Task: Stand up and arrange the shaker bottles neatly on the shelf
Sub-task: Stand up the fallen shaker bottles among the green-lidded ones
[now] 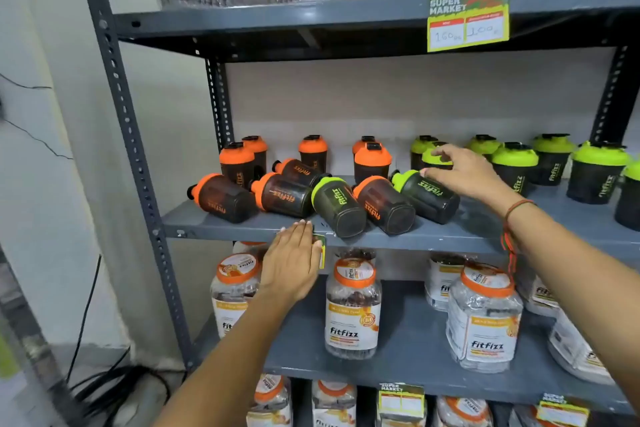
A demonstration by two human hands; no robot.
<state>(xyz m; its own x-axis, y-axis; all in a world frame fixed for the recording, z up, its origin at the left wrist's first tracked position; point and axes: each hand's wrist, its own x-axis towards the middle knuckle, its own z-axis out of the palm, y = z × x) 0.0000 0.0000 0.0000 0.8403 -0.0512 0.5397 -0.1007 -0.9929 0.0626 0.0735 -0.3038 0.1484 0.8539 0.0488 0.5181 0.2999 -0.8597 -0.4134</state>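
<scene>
On the grey middle shelf (221, 227) several dark shaker bottles lie on their sides: orange-lidded ones (221, 197) (282, 194) (384, 204) and two green-lidded ones (337, 204) (427, 192). Behind them orange-lidded shakers (372, 161) stand upright at the left, and green-lidded ones (514, 163) at the right. My right hand (464, 172) reaches over the lying green-lidded shaker on the right, fingers spread, fingertips touching it near its lid. My left hand (292, 263) is flat and open against the shelf's front edge, covering a price tag.
The shelf below holds clear Fitfizz jars (353, 305) with orange lids. More jars stand on the top shelf (311, 19), which carries a green and yellow price tag (467, 22). A perforated steel upright (138, 163) frames the left side. Black cables (114, 388) lie on the floor.
</scene>
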